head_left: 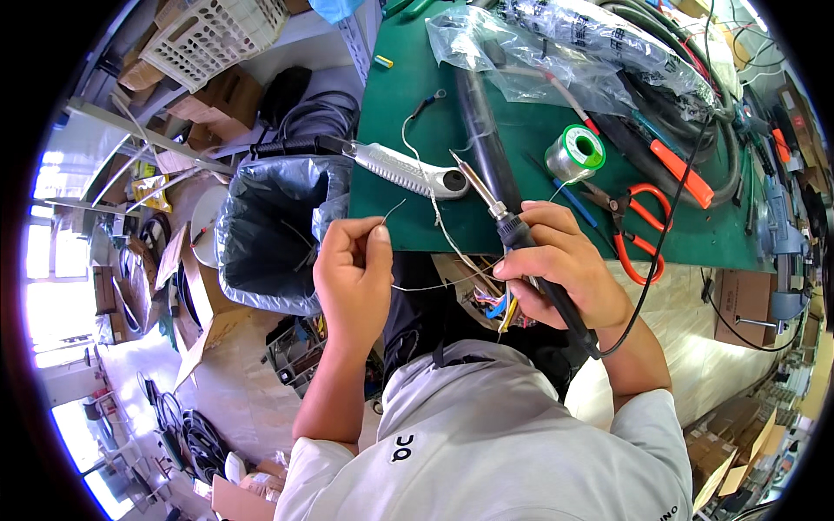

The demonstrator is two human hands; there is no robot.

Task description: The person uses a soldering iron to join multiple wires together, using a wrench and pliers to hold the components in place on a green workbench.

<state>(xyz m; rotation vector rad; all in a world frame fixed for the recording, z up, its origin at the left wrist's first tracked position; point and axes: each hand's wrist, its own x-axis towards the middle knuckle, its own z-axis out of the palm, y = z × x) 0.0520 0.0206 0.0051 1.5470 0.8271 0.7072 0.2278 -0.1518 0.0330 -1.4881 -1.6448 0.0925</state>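
My right hand (569,265) is closed around the black handle of a soldering iron (519,233), whose metal tip points up and left over the table edge. My left hand (352,271) pinches a thin silvery solder wire (426,287); its short free end sticks up past the thumb. The rest of it runs across to the fingers of my right hand. A green spool of solder (576,153) stands just beyond that hand, a strand leading down from it. A white cable (422,168) with a ring terminal lies over a utility knife (404,170) and hangs toward my right fingers.
Orange-handled scissors (638,230) lie right on the green table (391,104), near a thick black tube (482,130), plastic-wrapped cables (599,43) and an orange-handled tool (682,174). The iron's black cord (665,234) crosses the right side. A lined bin (261,234) stands left.
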